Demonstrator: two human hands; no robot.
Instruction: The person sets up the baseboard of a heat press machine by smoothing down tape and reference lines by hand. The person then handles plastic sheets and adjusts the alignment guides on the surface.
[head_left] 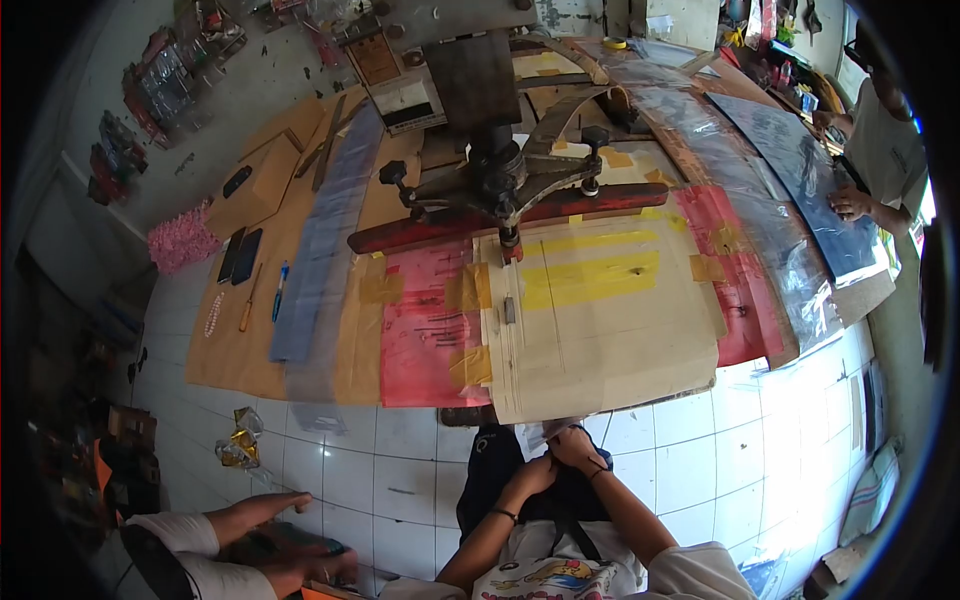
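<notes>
My left hand [534, 474] and my right hand [574, 448] meet low over my lap, just in front of the table's near edge. Both look closed, their fingers curled together and partly hiding each other. A pale, thin sheet-like piece [540, 433] shows just beyond them; its kind is unclear, and so is whether the fingers grip it. Above the hands lies a beige board [620, 345] with yellow tape strips [590, 278]. Over its far end stands a dark metal press [495, 170] with black knobs and a long dark-red bar [600, 202].
Red sheets [430, 335] flank the board. Left on the table are phones [245, 255], a blue pen [280, 290], a screwdriver [251, 298] and a cardboard box [255, 185]. At right a person [885, 150] handles a dark sheet [800, 180]. Another person's legs [235, 525] show lower left.
</notes>
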